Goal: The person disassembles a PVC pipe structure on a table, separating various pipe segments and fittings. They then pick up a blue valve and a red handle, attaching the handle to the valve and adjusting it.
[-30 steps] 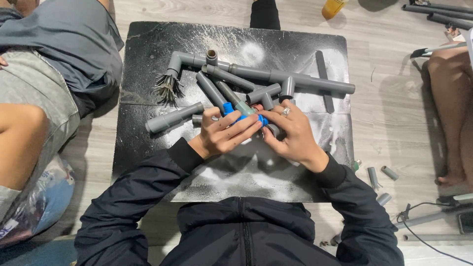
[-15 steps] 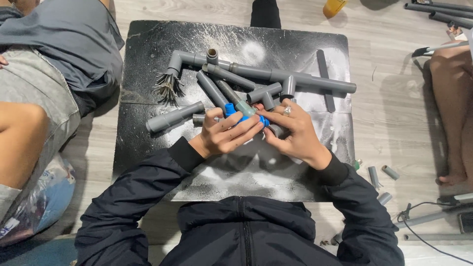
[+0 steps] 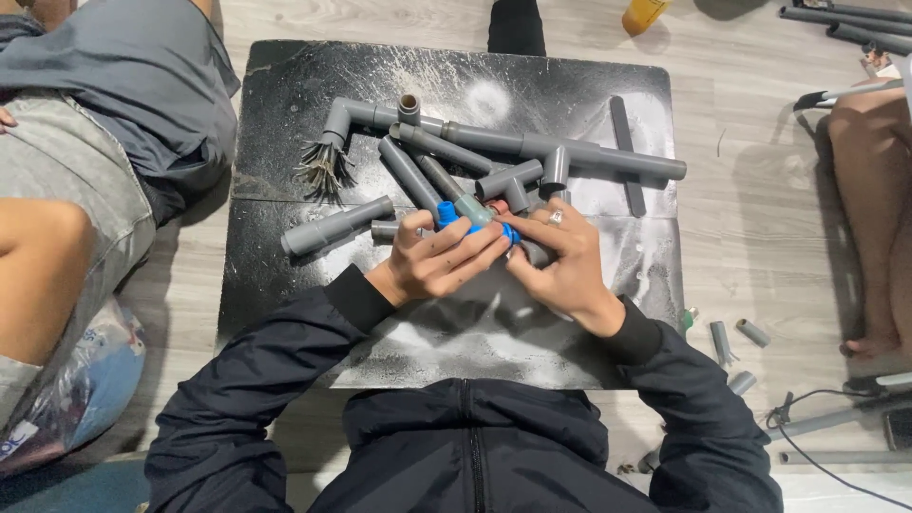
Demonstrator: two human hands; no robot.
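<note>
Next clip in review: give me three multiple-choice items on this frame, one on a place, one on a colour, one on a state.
1. Where does the black board lie?
A. on a wooden floor
B. on a shelf
C. on a chair

2. What colour is the fitting between the hands?
A. red
B. blue
C. yellow

3. How are the left hand and right hand placed?
A. both flat on the board
B. only one touching the fitting
C. both closed around the fitting

Answers: 1 A, grey floor planks show all around the board; 2 B, blue shows between the fingers; 3 C, fingers of both hands wrap it.
</note>
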